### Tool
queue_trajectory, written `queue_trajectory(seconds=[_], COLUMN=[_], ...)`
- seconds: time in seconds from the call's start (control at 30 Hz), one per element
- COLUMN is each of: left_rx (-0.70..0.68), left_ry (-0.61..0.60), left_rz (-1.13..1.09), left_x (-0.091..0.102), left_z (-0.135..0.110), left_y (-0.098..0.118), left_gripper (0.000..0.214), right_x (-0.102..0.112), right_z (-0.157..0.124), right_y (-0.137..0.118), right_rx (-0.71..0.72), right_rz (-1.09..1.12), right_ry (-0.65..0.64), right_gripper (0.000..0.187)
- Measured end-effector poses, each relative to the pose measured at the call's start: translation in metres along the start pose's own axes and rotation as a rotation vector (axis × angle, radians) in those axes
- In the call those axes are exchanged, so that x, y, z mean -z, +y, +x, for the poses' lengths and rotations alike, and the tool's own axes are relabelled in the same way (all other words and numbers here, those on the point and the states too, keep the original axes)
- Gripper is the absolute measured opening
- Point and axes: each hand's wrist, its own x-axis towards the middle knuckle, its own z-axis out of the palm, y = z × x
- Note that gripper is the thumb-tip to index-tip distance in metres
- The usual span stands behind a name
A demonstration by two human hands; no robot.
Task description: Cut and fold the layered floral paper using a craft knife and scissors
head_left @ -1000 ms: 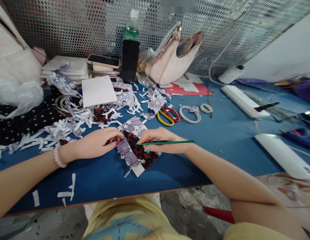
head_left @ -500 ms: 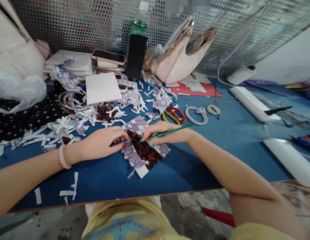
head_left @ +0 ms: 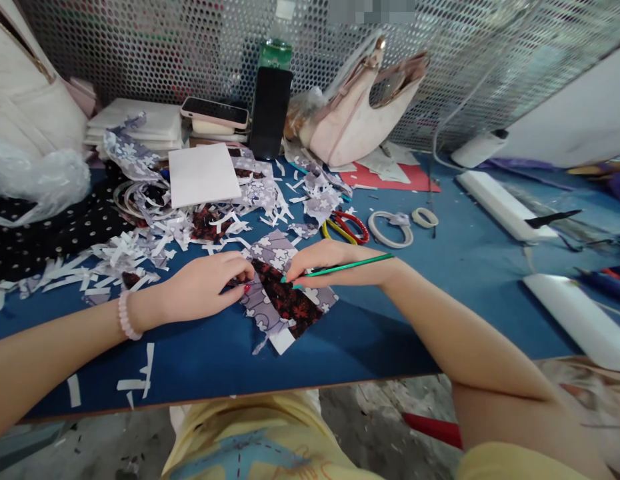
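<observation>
My left hand (head_left: 203, 288) rests on the blue table (head_left: 390, 313) with its fingertips pinched on the left edge of a lilac flowered cloth piece (head_left: 263, 313). A dark red-and-black flowered cloth strip (head_left: 289, 301) lies across that piece. My right hand (head_left: 335, 263) grips a thin green stick (head_left: 351, 267), whose tip touches the dark strip near its upper end. Both hands meet over the cloth, near the table's front edge.
Paper and cloth scraps (head_left: 140, 247) litter the left half. Behind the hands lie red and yellow scissors (head_left: 346, 228), two tape rings (head_left: 393, 229), a white card (head_left: 204, 175), a phone (head_left: 215, 112), a dark bottle (head_left: 271, 107) and a pink bag (head_left: 357, 113). White bars (head_left: 505, 205) lie at right.
The right hand has shifted slightly up the dark strip and the green stick's angle changed a little. The left hand stays pinched on the cloth. The view moved a bit.
</observation>
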Motion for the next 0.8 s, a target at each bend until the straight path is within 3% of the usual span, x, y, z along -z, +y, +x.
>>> queue_trajectory(seconds=[0.23,0.5,0.8], left_rx=[-0.020,-0.025,-0.050], left_ry=[-0.043,-0.045,-0.028], left_rz=[-0.061,-0.080,-0.074], left_x=[0.005,0.003,0.003], left_z=[0.002,0.003,0.003], left_y=[-0.004,-0.007,-0.007], left_gripper=[0.023,0.024,0.023], right_x=[-0.007,-0.018,-0.008], right_z=[-0.006,0.012,0.007], right_y=[0.006,0.006,0.003], right_rx=[-0.028,-0.014,-0.053], right_rz=[0.138,0.174,0.087], right_ry=[0.089,0.045,-0.001], right_gripper=[0.026,0.026,0.025])
